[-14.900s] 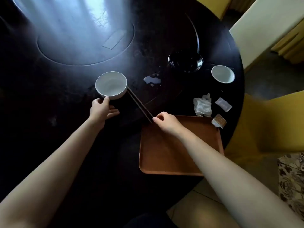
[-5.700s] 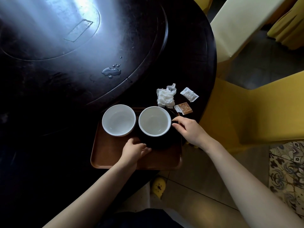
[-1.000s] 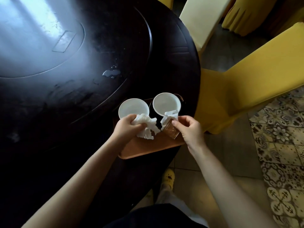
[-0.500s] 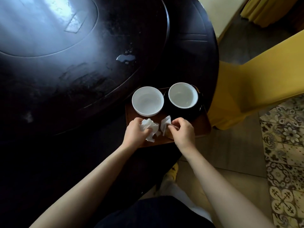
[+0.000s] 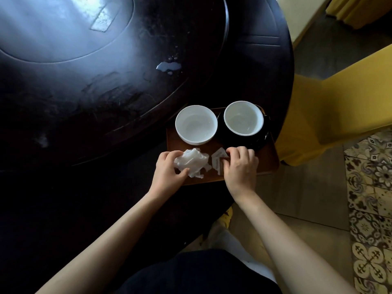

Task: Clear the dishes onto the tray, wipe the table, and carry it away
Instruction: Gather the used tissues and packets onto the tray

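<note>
A brown tray point(image 5: 267, 158) sits at the near right edge of the dark round table point(image 5: 106, 102). On it stand a white bowl point(image 5: 196, 124) and a second white bowl point(image 5: 243, 117) nested in a black dish point(image 5: 261, 139). My left hand point(image 5: 168, 172) grips a crumpled white tissue point(image 5: 192, 161) over the tray's front edge. My right hand point(image 5: 240, 164) pinches small paper packets point(image 5: 218, 159) down on the tray beside the tissue.
A small puddle of liquid point(image 5: 168, 66) lies on the table's inner turntable. A yellow-covered chair point(image 5: 339, 98) stands close to the right of the tray, a cream one point(image 5: 305, 20) farther back. Patterned floor tiles point(image 5: 369, 209) lie at the right.
Both hands have lowered the tissue and packets from above the tray down onto its front part. The bowls have not moved on the tray.
</note>
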`<state>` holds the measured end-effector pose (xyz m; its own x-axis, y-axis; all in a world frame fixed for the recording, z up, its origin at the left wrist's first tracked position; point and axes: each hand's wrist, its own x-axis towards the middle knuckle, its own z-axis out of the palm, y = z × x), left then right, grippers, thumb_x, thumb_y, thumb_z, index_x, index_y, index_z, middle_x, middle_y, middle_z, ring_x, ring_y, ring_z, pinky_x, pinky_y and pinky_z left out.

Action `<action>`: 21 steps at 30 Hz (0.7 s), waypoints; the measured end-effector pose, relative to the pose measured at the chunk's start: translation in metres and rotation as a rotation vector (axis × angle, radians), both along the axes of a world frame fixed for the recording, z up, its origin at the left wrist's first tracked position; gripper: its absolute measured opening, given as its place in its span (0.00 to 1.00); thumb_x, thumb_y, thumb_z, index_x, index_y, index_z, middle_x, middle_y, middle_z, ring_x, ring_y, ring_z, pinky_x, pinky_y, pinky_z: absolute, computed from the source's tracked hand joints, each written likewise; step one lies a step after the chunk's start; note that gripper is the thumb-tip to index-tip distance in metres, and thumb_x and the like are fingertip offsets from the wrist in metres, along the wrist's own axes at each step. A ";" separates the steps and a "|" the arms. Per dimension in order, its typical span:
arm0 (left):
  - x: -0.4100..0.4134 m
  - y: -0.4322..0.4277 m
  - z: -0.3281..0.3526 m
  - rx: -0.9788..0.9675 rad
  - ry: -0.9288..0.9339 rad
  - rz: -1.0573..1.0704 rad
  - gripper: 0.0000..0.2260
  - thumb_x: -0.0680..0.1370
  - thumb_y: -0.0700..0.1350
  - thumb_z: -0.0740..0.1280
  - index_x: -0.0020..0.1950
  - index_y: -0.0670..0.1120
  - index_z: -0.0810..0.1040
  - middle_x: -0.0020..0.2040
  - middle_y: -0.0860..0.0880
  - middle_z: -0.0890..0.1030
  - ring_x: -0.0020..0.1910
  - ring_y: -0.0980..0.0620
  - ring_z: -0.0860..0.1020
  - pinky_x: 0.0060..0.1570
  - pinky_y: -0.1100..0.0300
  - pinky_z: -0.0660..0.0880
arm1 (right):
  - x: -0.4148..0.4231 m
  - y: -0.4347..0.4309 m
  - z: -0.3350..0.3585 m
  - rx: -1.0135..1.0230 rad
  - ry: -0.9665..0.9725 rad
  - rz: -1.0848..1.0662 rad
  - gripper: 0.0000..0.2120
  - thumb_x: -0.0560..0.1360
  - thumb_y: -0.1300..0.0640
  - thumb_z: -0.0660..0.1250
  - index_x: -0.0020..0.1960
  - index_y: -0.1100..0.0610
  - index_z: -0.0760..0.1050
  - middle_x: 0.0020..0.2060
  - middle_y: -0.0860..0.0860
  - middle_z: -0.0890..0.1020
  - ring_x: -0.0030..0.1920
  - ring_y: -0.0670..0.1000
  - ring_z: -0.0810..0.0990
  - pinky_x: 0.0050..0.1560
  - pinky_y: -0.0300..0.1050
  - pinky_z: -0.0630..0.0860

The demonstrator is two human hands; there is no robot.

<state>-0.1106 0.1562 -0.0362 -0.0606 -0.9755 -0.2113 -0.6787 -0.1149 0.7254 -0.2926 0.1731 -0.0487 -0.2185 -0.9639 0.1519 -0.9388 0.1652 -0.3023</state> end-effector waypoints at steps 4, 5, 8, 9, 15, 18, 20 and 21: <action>0.010 0.006 -0.008 -0.100 -0.018 0.075 0.17 0.71 0.37 0.68 0.59 0.43 0.75 0.56 0.45 0.75 0.56 0.49 0.73 0.56 0.60 0.70 | 0.012 0.003 0.006 -0.083 -0.049 0.142 0.10 0.69 0.58 0.70 0.50 0.57 0.76 0.45 0.54 0.78 0.48 0.57 0.74 0.46 0.50 0.72; 0.012 0.007 -0.010 -0.106 -0.014 0.101 0.17 0.71 0.36 0.68 0.60 0.43 0.75 0.55 0.45 0.74 0.55 0.49 0.74 0.56 0.59 0.72 | 0.018 0.003 0.007 -0.082 -0.080 0.202 0.11 0.69 0.57 0.70 0.50 0.57 0.77 0.44 0.54 0.79 0.47 0.56 0.74 0.46 0.49 0.72; 0.014 0.010 -0.015 -0.041 0.006 0.161 0.20 0.71 0.35 0.69 0.62 0.43 0.72 0.53 0.47 0.72 0.46 0.55 0.74 0.47 0.69 0.71 | 0.034 -0.002 0.008 -0.016 -0.122 0.301 0.14 0.67 0.55 0.72 0.52 0.56 0.77 0.43 0.52 0.80 0.46 0.56 0.75 0.49 0.47 0.70; 0.015 0.010 -0.017 -0.023 0.006 0.168 0.21 0.70 0.35 0.69 0.62 0.43 0.72 0.52 0.48 0.72 0.42 0.57 0.73 0.42 0.72 0.70 | 0.037 -0.005 0.008 0.010 -0.131 0.306 0.14 0.67 0.56 0.73 0.51 0.56 0.78 0.43 0.52 0.80 0.46 0.56 0.76 0.49 0.48 0.71; 0.021 0.010 -0.024 -0.016 0.041 0.183 0.21 0.70 0.37 0.71 0.61 0.45 0.73 0.50 0.46 0.76 0.37 0.59 0.74 0.38 0.76 0.70 | 0.036 -0.017 0.015 -0.028 -0.167 0.270 0.04 0.66 0.61 0.73 0.40 0.56 0.79 0.35 0.51 0.81 0.39 0.57 0.77 0.41 0.47 0.71; 0.023 0.011 -0.025 -0.030 0.047 0.166 0.22 0.70 0.38 0.71 0.62 0.45 0.72 0.49 0.47 0.75 0.37 0.59 0.73 0.38 0.78 0.70 | 0.033 -0.018 0.026 -0.097 -0.179 0.298 0.02 0.68 0.59 0.71 0.40 0.56 0.81 0.35 0.52 0.81 0.39 0.56 0.77 0.41 0.49 0.72; 0.023 0.012 -0.026 -0.033 0.043 0.163 0.22 0.70 0.38 0.71 0.63 0.44 0.72 0.49 0.47 0.74 0.37 0.58 0.73 0.38 0.75 0.70 | 0.031 -0.020 0.037 -0.142 -0.183 0.309 0.02 0.68 0.58 0.70 0.41 0.56 0.81 0.35 0.51 0.80 0.39 0.56 0.76 0.41 0.48 0.72; 0.023 0.012 -0.026 -0.032 0.040 0.166 0.22 0.71 0.38 0.71 0.64 0.44 0.72 0.49 0.48 0.74 0.37 0.58 0.73 0.38 0.74 0.70 | 0.030 -0.021 0.042 -0.162 -0.185 0.316 0.02 0.69 0.58 0.70 0.40 0.56 0.81 0.34 0.51 0.80 0.39 0.56 0.76 0.41 0.48 0.72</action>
